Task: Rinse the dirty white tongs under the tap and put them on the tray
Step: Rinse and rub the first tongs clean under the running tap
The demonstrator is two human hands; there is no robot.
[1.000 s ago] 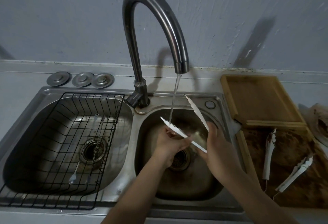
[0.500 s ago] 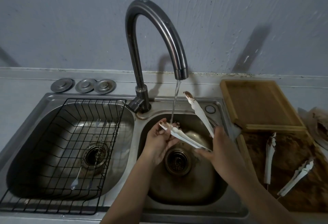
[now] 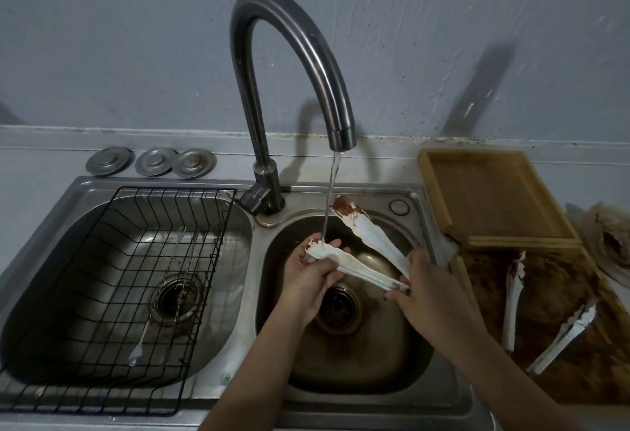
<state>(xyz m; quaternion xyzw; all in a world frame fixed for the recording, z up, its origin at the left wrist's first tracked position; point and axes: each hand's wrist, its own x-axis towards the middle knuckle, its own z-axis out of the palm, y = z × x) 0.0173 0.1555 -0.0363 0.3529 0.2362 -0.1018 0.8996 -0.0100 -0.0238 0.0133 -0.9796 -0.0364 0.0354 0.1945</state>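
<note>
fingers of the left hand curl under the lower arm of the white tongs, holding its tip in the water stream.
the right hand pinches the tongs at the hinge end, thumb and fingers closed around it, over the right basin of the sink. the tongs are spread open: the lower arm lies across the left palm, the upper arm angles up toward the back rim with a brown smear on its tip (just right of the stream, apart from it). water falls from the tap onto the lower tip. two more soiled white tongs lie on the brown-stained wooden tray to the right, and a cleaner wooden tray sits behind it. a black wire rack holding small forks fills the left basin.
</note>
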